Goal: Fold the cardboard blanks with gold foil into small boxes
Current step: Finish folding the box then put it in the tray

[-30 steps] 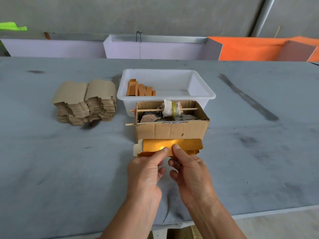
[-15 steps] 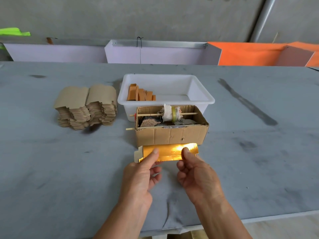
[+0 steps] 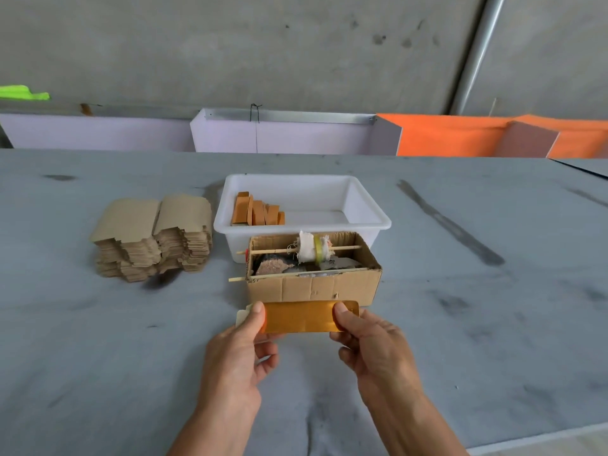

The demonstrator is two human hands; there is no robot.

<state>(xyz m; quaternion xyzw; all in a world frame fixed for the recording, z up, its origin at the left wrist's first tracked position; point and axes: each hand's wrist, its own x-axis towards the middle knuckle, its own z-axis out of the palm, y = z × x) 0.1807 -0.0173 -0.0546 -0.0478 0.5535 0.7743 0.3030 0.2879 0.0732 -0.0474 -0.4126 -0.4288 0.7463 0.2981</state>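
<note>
I hold one gold-foil blank [image 3: 301, 316] flat in front of me, foil side up, just above the grey table. My left hand [image 3: 245, 343] pinches its left end, thumb on top, where a pale tab sticks out. Its right end is pinched by my right hand [image 3: 368, 347] in the same way. A stack of brown cardboard blanks [image 3: 153, 235] lies at the left of the table. In the white plastic tub [image 3: 368, 212] behind lie several folded orange-brown boxes [image 3: 256, 212].
An open corrugated cardboard box [image 3: 312, 286] with wooden sticks, a cloth-wrapped roll and scraps stands right behind the blank, against the tub. Lilac and orange boards [image 3: 283, 136] line the table's far edge. The table's near edge runs at the lower right.
Both hands have slid apart from the middle to the ends of the blank. The blank has come a little nearer to me and now lies flatter, with less glare.
</note>
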